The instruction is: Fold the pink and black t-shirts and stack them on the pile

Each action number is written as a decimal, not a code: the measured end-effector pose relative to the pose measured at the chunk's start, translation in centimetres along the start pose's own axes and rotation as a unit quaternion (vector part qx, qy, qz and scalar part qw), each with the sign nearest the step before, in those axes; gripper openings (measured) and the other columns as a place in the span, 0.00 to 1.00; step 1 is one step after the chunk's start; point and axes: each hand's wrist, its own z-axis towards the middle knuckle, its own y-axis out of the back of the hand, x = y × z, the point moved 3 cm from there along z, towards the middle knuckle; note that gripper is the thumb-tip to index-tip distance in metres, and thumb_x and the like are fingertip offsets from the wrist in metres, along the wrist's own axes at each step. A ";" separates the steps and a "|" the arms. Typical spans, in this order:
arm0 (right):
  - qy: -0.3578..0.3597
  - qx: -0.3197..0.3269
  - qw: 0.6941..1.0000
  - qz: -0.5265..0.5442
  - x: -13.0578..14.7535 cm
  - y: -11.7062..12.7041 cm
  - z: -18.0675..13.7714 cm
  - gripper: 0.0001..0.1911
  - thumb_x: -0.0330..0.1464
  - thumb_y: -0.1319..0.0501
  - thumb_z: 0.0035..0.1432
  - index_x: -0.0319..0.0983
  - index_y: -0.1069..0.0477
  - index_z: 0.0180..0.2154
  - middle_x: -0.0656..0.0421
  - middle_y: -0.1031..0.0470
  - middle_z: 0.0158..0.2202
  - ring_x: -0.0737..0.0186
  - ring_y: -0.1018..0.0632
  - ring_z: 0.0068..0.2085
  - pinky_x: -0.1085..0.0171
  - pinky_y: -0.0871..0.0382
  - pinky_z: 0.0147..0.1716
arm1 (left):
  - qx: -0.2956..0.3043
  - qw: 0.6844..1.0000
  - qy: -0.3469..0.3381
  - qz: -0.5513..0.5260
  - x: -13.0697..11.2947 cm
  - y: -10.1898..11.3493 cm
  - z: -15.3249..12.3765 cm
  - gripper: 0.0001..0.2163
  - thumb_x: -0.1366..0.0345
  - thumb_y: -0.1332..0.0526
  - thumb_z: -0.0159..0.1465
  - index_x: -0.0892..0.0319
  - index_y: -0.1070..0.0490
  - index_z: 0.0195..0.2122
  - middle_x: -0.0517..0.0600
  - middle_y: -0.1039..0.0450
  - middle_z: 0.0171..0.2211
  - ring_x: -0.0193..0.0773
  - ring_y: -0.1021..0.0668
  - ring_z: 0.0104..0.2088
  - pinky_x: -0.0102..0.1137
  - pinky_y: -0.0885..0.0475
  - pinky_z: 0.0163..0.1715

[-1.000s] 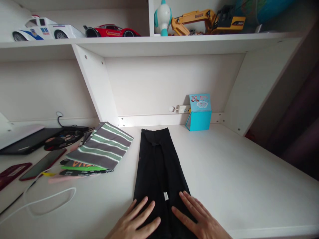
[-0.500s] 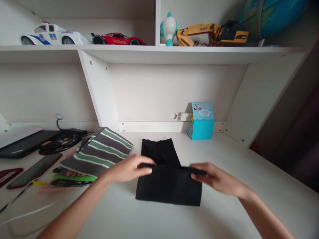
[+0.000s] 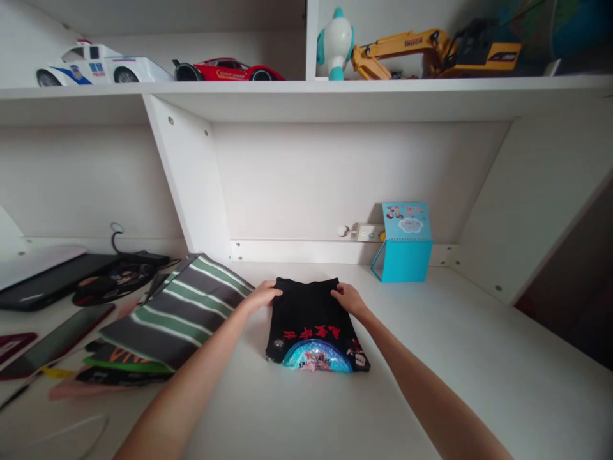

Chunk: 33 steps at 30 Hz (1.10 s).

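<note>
A folded black shirt (image 3: 306, 313) lies on the white desk in front of me. Red characters and a blue, shiny half-round print show on its near part. My left hand (image 3: 264, 295) pinches the shirt's far left corner between thumb and fingers. At the far right corner, my right hand (image 3: 348, 299) grips the cloth the same way. To the left, a grey, green and white striped folded cloth (image 3: 177, 313) rests on a pile of other folded clothes (image 3: 127, 370), with my left forearm passing close by it.
A blue desk calendar (image 3: 405, 255) stands at the back right, beside a white power strip (image 3: 368, 232). A phone (image 3: 57, 342), a black laptop (image 3: 57, 281) and cables lie on the left. Above runs a shelf (image 3: 258, 92) with toy cars and a yellow toy excavator (image 3: 407, 46).
The black shirt has been folded over, so its printed side now shows. Both hands have moved farther back and closer together, onto its far corners. The view has shifted slightly.
</note>
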 end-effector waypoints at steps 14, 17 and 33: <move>0.117 0.018 0.981 -0.155 2.8 -1.7 -1.8 0.27 0.41 0.52 0.61 0.46 0.53 0.60 0.55 0.53 0.62 0.51 0.51 0.61 0.55 0.53 0.55 | -0.123 0.990 0.059 0.032 -0.3 -1.0 1.2 0.16 0.62 0.42 0.58 0.59 0.38 0.46 0.47 0.31 0.28 0.32 0.28 0.27 0.24 0.35 0.23; 0.155 0.099 0.967 -0.176 3.0 -3.6 -2.7 0.27 0.50 0.56 0.59 0.57 0.53 0.59 0.65 0.61 0.64 0.46 0.63 0.62 0.46 0.59 0.56 | -0.099 0.993 0.052 0.041 -0.8 -1.4 -1.7 0.24 0.58 0.41 0.57 0.55 0.44 0.53 0.47 0.31 0.30 0.34 0.27 0.29 0.26 0.33 0.26; 0.146 0.079 0.970 -0.178 2.2 -3.5 -1.6 0.27 0.47 0.59 0.61 0.50 0.51 0.60 0.58 0.57 0.64 0.42 0.54 0.62 0.38 0.55 0.52 | 0.083 0.996 -0.023 0.024 -0.4 -3.8 -16.3 0.21 0.58 0.42 0.56 0.57 0.34 0.51 0.51 0.32 0.49 0.43 0.29 0.46 0.32 0.35 0.44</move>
